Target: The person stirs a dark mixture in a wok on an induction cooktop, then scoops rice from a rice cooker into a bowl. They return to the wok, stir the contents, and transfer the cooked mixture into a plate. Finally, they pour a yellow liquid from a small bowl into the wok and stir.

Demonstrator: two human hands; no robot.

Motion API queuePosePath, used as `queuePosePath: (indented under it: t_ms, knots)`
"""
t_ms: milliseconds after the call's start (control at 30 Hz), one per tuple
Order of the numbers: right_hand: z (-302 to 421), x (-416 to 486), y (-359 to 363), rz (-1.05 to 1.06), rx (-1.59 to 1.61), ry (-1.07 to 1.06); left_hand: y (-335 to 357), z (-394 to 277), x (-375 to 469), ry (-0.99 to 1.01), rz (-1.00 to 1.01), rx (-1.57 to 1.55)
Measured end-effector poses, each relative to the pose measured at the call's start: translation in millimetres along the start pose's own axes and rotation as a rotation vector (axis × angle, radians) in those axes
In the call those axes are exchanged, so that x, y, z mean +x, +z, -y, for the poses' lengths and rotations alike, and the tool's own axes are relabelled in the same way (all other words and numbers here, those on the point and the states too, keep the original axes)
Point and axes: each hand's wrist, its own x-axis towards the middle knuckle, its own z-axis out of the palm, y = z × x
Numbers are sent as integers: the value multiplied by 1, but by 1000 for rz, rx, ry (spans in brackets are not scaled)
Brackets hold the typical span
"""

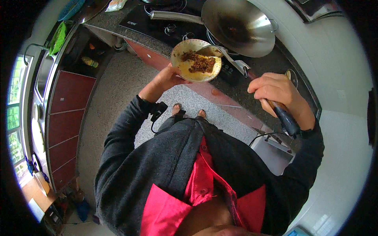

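Note:
My left hand (165,79) grips the rim of a round bowl (183,75) at its near left side. Inside lies a clump of dark brown minced food (202,63), with yellowish smears on the bowl's wall. My right hand (279,91) is closed around the dark handle of a metal cooking spatula (234,62). The spatula's head reaches into the bowl's far right side and seems to touch the food. Just beyond the bowl stands a steel wok (251,26) with dark residue at its bottom; its long metal handle points left.
Under the wok is a black glass gas hob (153,25) with control knobs, set in a dark speckled counter (103,20). A tiled wall (342,97) borders the right. At far left are a sink (45,73) and a green basket (57,38). Red cabinets (72,91) stand below.

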Motion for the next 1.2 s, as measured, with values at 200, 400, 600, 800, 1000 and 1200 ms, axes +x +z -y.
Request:
queuePosePath:
  t_ms: [200, 400, 600, 800, 1000, 1200]
  knots:
    - [17, -21, 2, -19, -48, 107, -16, 6, 10, -56, 44, -109]
    - [34, -25, 5, -22, -123, 117, -14, -1, 4, -91, 77, -100]
    - [61, -24, 1, -31, -167, 69, -9, -13, -13, -63, 148, -151]
    - [88, -38, 14, -45, -258, 38, 11, -14, -31, -1, 202, -211]
    - [144, -40, 2, 31, -372, 83, 31, -25, -64, 60, 177, -173]
    - [163, -54, 16, 13, -462, 87, 37, -25, -70, 49, 282, -232]
